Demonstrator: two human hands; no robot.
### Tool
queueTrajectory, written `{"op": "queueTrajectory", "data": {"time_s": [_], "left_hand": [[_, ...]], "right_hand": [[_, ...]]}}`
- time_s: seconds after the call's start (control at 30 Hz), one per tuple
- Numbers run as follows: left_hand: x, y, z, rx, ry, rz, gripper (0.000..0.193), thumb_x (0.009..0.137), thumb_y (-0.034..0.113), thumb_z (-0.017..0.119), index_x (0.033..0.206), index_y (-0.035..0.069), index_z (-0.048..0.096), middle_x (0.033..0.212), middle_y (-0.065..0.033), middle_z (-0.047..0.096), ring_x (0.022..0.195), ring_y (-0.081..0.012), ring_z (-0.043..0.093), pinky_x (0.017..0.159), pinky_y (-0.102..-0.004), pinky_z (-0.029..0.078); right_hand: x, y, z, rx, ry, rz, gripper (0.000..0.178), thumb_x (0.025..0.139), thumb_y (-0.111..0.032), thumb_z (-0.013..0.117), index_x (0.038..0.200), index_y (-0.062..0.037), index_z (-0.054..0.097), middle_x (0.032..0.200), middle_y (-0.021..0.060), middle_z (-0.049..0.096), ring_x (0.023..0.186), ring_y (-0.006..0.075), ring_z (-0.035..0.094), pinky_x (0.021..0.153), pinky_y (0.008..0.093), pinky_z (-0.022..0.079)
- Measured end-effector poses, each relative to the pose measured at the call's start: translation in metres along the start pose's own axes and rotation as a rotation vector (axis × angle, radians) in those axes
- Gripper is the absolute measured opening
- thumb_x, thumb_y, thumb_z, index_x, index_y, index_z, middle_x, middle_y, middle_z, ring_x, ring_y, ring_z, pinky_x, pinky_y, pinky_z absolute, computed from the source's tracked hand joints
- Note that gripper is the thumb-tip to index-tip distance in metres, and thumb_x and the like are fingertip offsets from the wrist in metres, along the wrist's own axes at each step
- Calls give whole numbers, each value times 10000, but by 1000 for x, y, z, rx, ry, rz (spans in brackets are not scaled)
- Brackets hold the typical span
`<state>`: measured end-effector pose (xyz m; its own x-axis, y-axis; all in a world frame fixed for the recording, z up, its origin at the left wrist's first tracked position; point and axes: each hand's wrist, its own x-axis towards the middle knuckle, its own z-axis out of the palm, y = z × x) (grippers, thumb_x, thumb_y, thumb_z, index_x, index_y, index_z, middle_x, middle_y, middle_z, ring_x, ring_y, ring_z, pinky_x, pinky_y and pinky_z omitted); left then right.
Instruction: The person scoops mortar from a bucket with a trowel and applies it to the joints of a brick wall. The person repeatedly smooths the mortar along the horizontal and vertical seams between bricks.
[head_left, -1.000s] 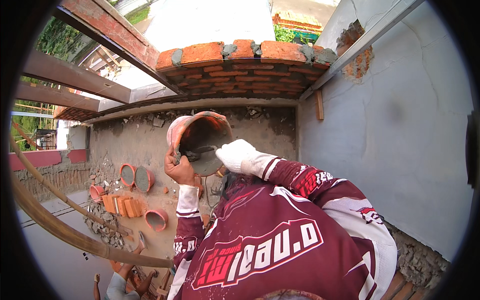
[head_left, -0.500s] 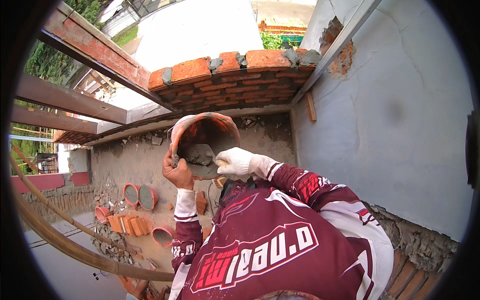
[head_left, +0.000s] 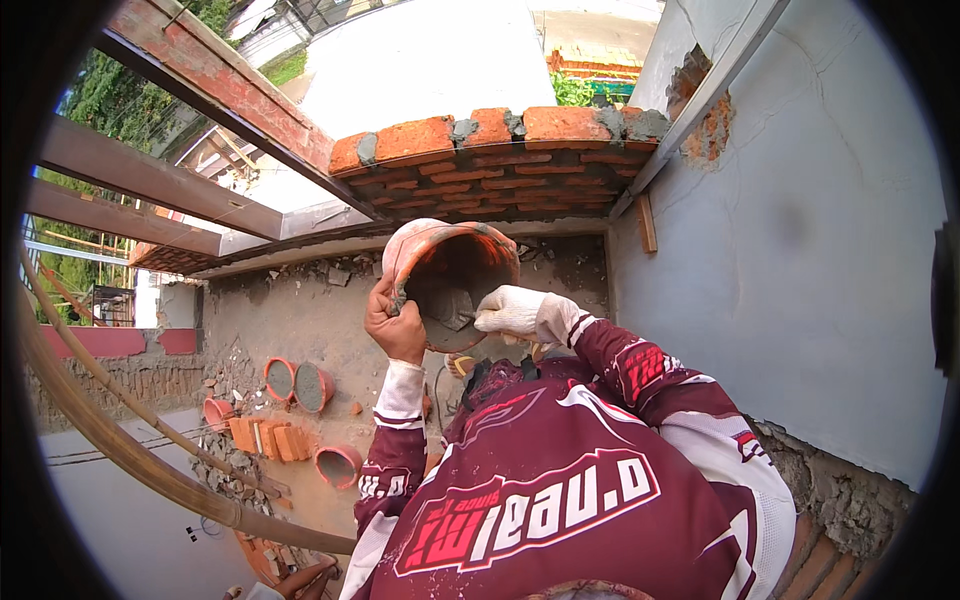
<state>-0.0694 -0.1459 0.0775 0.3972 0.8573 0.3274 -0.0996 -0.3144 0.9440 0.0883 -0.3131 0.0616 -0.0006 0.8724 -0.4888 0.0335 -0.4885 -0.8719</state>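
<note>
My left hand [head_left: 397, 325], bare, and my gloved right hand [head_left: 512, 311] are both closed on things. The brick wall [head_left: 495, 178] runs ahead of me. Nearer, the orange bucket [head_left: 404, 250] tips its mouth toward me, its left rim gripped by my left hand. Inside it lies the trowel [head_left: 456, 309], its handle end in my right hand.

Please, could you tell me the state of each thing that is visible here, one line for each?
Left hand: bare, closed on held bucket
Right hand: gloved, closed on trowel
Held bucket: tipped, mouth toward the person
Trowel: blade inside held bucket
Paired floor buckets: holding grey mix
Loose bricks: lined up
Brick wall: mortared
Grey wall: cracked, partly broken
</note>
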Motion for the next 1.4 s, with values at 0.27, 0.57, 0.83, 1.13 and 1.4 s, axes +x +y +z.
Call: {"op": "queueTrajectory", "data": {"time_s": [0.27, 0.57, 0.83, 1.13, 1.4], "left_hand": [[3, 8, 7, -2, 66, 20, 179, 747, -126, 544, 736, 9, 427, 1242, -176, 701, 967, -138, 631, 865, -263, 481], [-1, 8, 41, 79, -36, 65, 234, 737, -144, 526, 712, 44, 388, 1263, -208, 690, 1027, -160, 645, 893, -266, 480], [33, -42, 32, -116, -53, -89, 232, 737, -152, 540, 759, 53, 433, 1156, -163, 711, 858, -119, 601, 777, -253, 487], [106, -158, 15, -27, 82, -764, 274, 677, -122, 581, 743, 68, 395, 758, -8, 455, 668, -148, 465, 598, -314, 411], [184, -214, -78, 369, 9, -1127, 247, 748, -27, 606, 989, -70, 579, 1035, -163, 627, 847, -283, 674, 719, -507, 632]], "right_hand": [[-49, -29, -13, -1061, 480, -128, 245, 915, -245, 658, 1088, -74, 681, 950, 151, 733, 929, 327, 731, 783, 470, 579], [-41, -41, -50, -700, 197, 220, 370, 912, -329, 588, 1021, -23, 765, 979, 212, 755, 930, 361, 739, 833, 467, 573], [-32, -2, -29, 140, 159, 32, 315, 914, -303, 685, 1005, -3, 717, 714, 40, 637, 588, 119, 587, 566, 307, 477], [-7, 24, -28, 411, 684, 59, 244, 916, -257, 696, 963, -18, 698, 742, 38, 647, 598, 114, 590, 581, 300, 486], [98, 118, 20, 887, 1666, -61, 258, 930, -113, 643, 1177, -39, 626, 782, 25, 635, 617, 103, 601, 550, 292, 510]]}}
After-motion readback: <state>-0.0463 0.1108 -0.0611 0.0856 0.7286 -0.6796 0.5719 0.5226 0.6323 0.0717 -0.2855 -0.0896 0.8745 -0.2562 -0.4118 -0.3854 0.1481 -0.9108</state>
